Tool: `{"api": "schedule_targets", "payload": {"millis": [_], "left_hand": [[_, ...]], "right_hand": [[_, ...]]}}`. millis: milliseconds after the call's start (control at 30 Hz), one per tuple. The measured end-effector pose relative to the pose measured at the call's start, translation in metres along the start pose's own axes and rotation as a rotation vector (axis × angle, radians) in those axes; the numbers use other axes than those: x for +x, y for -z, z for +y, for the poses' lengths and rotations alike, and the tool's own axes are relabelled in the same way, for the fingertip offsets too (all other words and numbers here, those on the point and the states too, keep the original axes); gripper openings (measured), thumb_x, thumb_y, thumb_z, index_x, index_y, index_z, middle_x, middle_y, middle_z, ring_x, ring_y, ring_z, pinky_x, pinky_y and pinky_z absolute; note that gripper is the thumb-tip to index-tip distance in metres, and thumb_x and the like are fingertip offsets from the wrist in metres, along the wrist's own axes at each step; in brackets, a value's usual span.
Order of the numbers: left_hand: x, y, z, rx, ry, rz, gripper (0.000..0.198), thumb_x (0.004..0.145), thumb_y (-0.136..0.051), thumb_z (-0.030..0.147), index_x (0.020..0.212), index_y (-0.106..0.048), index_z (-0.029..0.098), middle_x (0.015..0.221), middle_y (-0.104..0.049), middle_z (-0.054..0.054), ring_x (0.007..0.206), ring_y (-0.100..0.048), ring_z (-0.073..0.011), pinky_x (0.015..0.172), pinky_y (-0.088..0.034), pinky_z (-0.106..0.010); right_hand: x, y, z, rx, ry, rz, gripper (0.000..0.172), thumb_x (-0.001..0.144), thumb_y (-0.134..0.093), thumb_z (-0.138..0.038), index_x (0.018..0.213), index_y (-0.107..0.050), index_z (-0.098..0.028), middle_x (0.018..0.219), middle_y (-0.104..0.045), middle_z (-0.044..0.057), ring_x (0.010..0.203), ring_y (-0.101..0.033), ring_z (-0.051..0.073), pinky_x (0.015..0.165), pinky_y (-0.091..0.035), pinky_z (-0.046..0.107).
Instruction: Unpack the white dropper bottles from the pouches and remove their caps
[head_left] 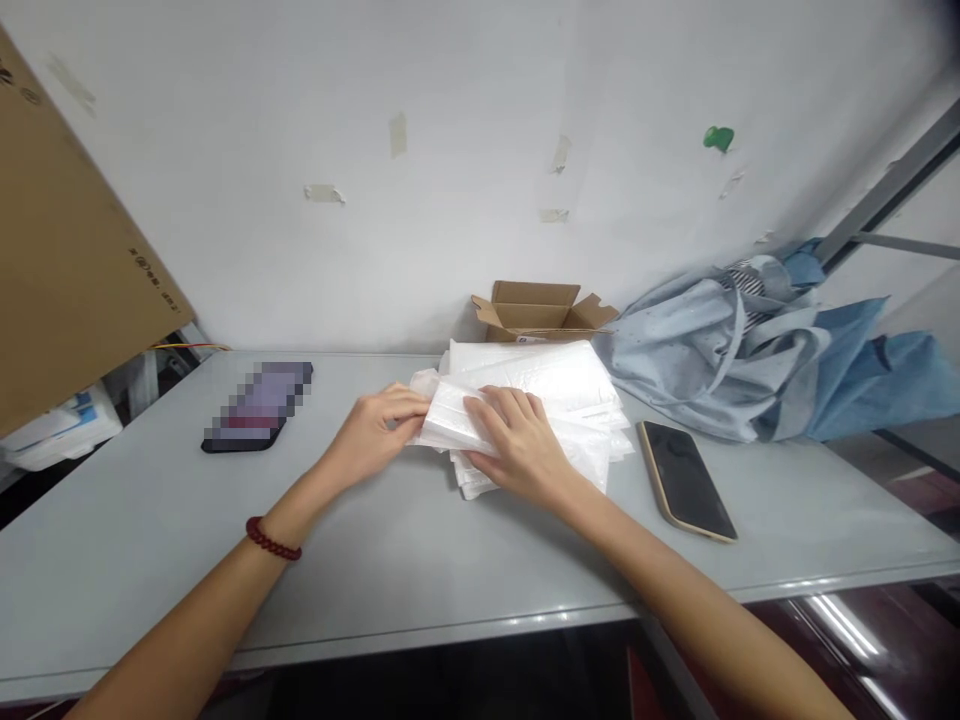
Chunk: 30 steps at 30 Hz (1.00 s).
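A stack of thin white plastic packets [551,370] lies on the grey table in front of me. On top of it is a folded, translucent white plastic bag [454,410]. The left edge of this bag is pinched between the thumb and fingers of my left hand [382,425], which has a dark red bracelet on its wrist. My right hand [517,440] grips the bag from the right, fingers bent over its top and thumb at the near side. What the bag contains, if anything, I cannot make out.
Behind the stack stands an open cardboard box [536,310] against the wall. A phone [686,480] lies to the right, another phone [259,405] to the left. Blue cloth bags [720,350] are heaped at the back right. A large cardboard sheet [67,230] leans at the left.
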<state>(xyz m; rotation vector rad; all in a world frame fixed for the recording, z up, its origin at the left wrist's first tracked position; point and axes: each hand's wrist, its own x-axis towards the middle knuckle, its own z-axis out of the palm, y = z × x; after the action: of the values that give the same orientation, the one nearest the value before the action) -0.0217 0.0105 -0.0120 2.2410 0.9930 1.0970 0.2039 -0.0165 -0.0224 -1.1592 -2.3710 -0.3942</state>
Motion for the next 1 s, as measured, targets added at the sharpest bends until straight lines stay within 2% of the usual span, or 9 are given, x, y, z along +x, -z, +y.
{"api": "schedule_targets", "payload": {"millis": [133,200,300,400,467,533,600,767,1000], "left_hand": [[-0.001,-0.002,0.007,-0.113,0.063,-0.152,0.028,0.086,-0.051,0.019,0.089,-0.077,0.029,0.089,-0.072,-0.002,0.094,-0.059,-0.0190,0.083,-0.047,-0.031],[-0.001,0.004,0.008,-0.149,0.123,-0.163,0.022,0.084,-0.055,0.024,0.085,-0.077,0.027,0.088,-0.072,-0.003,0.093,-0.060,-0.0200,0.081,-0.048,-0.031],[0.001,0.015,0.005,-0.133,0.269,0.059,0.019,0.079,-0.063,0.034,0.087,-0.076,0.023,0.090,-0.072,-0.005,0.086,-0.062,-0.0208,0.078,-0.048,-0.033],[0.002,0.020,-0.002,-0.121,0.407,0.252,0.033,0.073,-0.069,0.041,0.099,-0.071,0.020,0.102,-0.070,-0.007,0.090,-0.061,-0.0213,0.078,-0.047,-0.032],[0.002,0.019,-0.006,-0.185,0.465,0.178,0.037,0.073,-0.070,0.044,0.099,-0.070,0.019,0.101,-0.070,-0.008,0.089,-0.061,-0.0211,0.074,-0.048,-0.031],[0.002,0.015,-0.008,-0.274,0.520,0.045,0.034,0.075,-0.067,0.048,0.090,-0.070,0.017,0.087,-0.070,-0.007,0.076,-0.061,-0.0192,0.067,-0.047,-0.030],[0.001,0.010,-0.006,-0.350,0.556,-0.009,0.033,0.076,-0.065,0.049,0.076,-0.069,0.016,0.071,-0.066,-0.004,0.064,-0.058,-0.0167,0.061,-0.044,-0.029],[0.001,0.002,0.004,-0.528,0.610,0.153,0.030,0.074,-0.068,0.043,0.062,-0.063,0.016,0.062,-0.060,-0.001,0.059,-0.054,-0.0134,0.057,-0.040,-0.026],[0.000,-0.003,0.007,-0.516,0.536,0.276,0.033,0.079,-0.064,0.042,0.058,-0.058,0.017,0.059,-0.055,0.000,0.057,-0.050,-0.0124,0.054,-0.039,-0.025]], "right_hand": [[0.000,0.001,-0.001,0.016,0.010,0.007,0.051,0.083,-0.061,-0.035,0.126,-0.047,-0.013,0.126,-0.051,0.019,0.111,-0.046,0.031,0.088,-0.039,0.044],[0.000,0.002,0.000,0.019,0.018,0.007,0.051,0.082,-0.061,-0.035,0.126,-0.046,-0.013,0.126,-0.050,0.019,0.112,-0.045,0.032,0.089,-0.039,0.045],[0.000,0.003,0.000,0.022,0.012,0.011,0.051,0.083,-0.061,-0.035,0.126,-0.046,-0.013,0.127,-0.050,0.019,0.112,-0.045,0.031,0.088,-0.039,0.045],[0.000,0.004,0.000,0.008,0.018,0.023,0.051,0.083,-0.060,-0.036,0.126,-0.046,-0.012,0.125,-0.051,0.020,0.111,-0.046,0.031,0.087,-0.041,0.044],[0.000,0.005,-0.001,-0.038,0.045,0.038,0.049,0.084,-0.059,-0.035,0.126,-0.047,-0.011,0.125,-0.052,0.021,0.111,-0.047,0.032,0.087,-0.040,0.045],[-0.001,0.006,-0.003,-0.108,0.089,0.064,0.046,0.086,-0.056,-0.030,0.126,-0.047,-0.010,0.127,-0.053,0.022,0.113,-0.047,0.033,0.090,-0.039,0.048],[-0.002,0.009,-0.005,-0.168,0.132,0.114,0.041,0.088,-0.052,-0.022,0.127,-0.047,-0.011,0.130,-0.051,0.022,0.118,-0.047,0.033,0.093,-0.037,0.050],[-0.003,0.013,-0.008,-0.250,0.170,0.221,0.038,0.090,-0.044,-0.012,0.128,-0.047,-0.013,0.138,-0.048,0.021,0.131,-0.039,0.032,0.099,-0.032,0.053],[-0.002,0.009,-0.003,-0.223,0.222,0.146,0.039,0.093,-0.033,-0.003,0.127,-0.050,-0.013,0.124,-0.061,0.014,0.116,-0.053,0.023,0.098,-0.032,0.051]]}}
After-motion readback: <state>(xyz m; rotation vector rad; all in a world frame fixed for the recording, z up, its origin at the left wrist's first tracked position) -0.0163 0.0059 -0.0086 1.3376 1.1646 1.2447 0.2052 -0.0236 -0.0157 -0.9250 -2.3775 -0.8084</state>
